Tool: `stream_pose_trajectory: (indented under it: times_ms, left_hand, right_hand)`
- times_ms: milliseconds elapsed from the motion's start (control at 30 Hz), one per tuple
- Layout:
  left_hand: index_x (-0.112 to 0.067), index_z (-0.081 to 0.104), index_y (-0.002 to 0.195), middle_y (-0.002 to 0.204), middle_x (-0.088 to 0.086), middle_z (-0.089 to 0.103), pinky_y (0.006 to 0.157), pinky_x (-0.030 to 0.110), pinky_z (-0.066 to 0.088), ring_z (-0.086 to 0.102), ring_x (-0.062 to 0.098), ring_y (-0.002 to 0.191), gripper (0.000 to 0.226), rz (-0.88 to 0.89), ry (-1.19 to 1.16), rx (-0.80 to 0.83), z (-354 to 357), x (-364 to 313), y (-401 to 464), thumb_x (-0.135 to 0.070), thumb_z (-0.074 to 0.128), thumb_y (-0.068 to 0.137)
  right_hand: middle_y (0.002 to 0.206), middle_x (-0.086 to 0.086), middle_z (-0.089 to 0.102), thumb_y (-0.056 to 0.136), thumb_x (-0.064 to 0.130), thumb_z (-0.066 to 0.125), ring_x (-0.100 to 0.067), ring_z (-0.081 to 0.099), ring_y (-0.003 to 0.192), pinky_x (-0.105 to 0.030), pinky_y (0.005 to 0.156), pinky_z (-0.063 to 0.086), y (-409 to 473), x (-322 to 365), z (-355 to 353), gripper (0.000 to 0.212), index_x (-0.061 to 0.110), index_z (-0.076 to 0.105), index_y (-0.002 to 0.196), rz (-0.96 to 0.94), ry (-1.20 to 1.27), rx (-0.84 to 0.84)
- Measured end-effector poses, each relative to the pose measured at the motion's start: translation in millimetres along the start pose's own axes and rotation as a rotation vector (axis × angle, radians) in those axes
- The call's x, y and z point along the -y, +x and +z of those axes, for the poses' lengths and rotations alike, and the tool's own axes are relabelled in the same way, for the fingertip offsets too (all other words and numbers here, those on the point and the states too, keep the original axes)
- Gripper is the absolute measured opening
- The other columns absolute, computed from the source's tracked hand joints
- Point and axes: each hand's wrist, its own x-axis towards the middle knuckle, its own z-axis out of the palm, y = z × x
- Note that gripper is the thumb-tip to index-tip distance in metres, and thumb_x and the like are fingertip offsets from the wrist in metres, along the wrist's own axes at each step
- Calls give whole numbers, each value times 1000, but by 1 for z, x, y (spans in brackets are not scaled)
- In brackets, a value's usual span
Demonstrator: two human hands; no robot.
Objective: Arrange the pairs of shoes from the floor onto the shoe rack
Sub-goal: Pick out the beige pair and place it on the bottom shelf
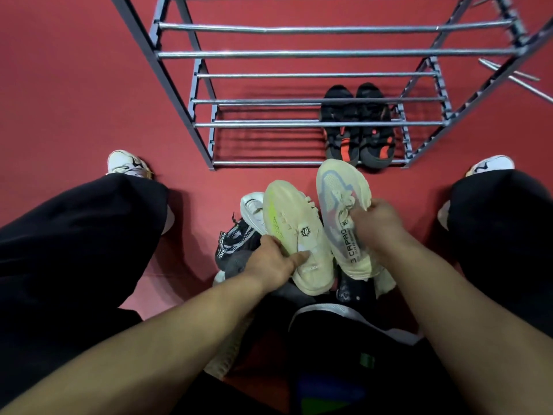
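I hold a pair of cream sneakers above the pile on the floor. My left hand grips the left cream sneaker at its heel, side turned up. My right hand grips the right cream sneaker by its laces, toe pointing to the rack. The grey metal shoe rack stands just ahead. A black pair with orange patches sits at the right end of its lowest tier. Below my hands lie a black-and-white shoe and a white shoe.
My knees in black trousers flank the pile, with my own white shoes on the red floor at both sides. Loose metal rods lie right of the rack. The rack's upper bars cross the view above the bottom tier.
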Motion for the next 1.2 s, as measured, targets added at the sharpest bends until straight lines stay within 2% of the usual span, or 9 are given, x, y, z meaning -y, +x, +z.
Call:
stream_pose_trajectory:
  times_ms: [100, 233, 333, 467, 633, 767, 867, 1033, 1200]
  left_hand:
    - [-15, 36, 118, 111, 4, 66, 92, 44, 52, 65, 31, 102, 70, 5, 80, -30, -2, 0, 8, -53, 74, 73]
    - [-21, 52, 102, 77, 4, 76, 83, 40, 56, 71, 24, 77, 31, 73, 182, -83, -19, 0, 15, -46, 54, 84]
    - [-23, 62, 101, 100, 7, 74, 84, 33, 51, 67, 30, 97, 22, 176, 221, -297, -38, 4, 11, -34, 46, 92]
    - [-21, 60, 109, 112, 11, 70, 91, 37, 47, 62, 35, 108, 23, 46, 143, -492, -65, 39, 15, -19, 46, 91]
    - [-4, 58, 124, 121, 17, 65, 87, 34, 53, 65, 30, 103, 35, -300, 279, 7, -65, 86, 1, -14, 56, 90]
    - [-12, 70, 110, 102, 3, 67, 81, 30, 52, 65, 20, 92, 39, -243, 467, 368, -45, 89, -8, -28, 70, 74]
    - [-16, 70, 112, 102, 0, 70, 85, 27, 53, 67, 18, 97, 60, -200, 666, 295, -44, 88, -1, -53, 68, 64]
    - [-21, 62, 104, 105, -3, 73, 78, 29, 54, 67, 21, 78, 35, -104, 813, 0, -67, 54, -4, -39, 70, 75]
    - [-35, 52, 111, 101, -5, 62, 70, 35, 44, 61, 28, 104, 54, 268, 961, -259, -110, 10, -35, -54, 73, 65]
  right_hand:
    - [112, -6, 68, 90, 33, 59, -30, 64, 104, -30, 84, 45, 6, -10, -7, 38, 14, 59, 123, 12, -53, -65]
    - [105, -9, 72, 84, 47, 57, -32, 68, 96, -40, 87, 55, 5, -22, -10, 46, 12, 65, 113, 44, -80, -65]
    - [91, -6, 70, 85, 54, 54, -29, 67, 84, -35, 72, 54, -1, -6, -13, 43, 16, 67, 100, 86, 141, -68]
    - [63, 0, 66, 80, 28, 54, -22, 66, 62, -28, 54, 48, -11, 24, 1, 20, 15, 65, 70, -103, 267, 74]
    - [64, 2, 64, 79, 37, 55, -22, 62, 68, -32, 59, 45, -12, 17, 21, 28, 14, 60, 63, -188, 81, 59]
    - [102, -11, 72, 84, 47, 50, -32, 66, 97, -40, 84, 51, 6, 9, 14, 45, 11, 69, 101, -105, -101, -23]
    - [127, -21, 62, 93, 44, 49, -39, 59, 116, -38, 91, 46, 16, 1, 11, 54, 1, 59, 124, 30, -301, -15]
    - [139, -20, 47, 86, 43, 44, -40, 39, 129, -44, 104, 34, -2, 4, 15, 62, 6, 49, 135, -145, -584, -50]
    - [140, -23, 42, 92, 37, 51, -39, 44, 127, -40, 106, 38, -34, 9, 52, 55, 5, 49, 136, -287, -757, 286]
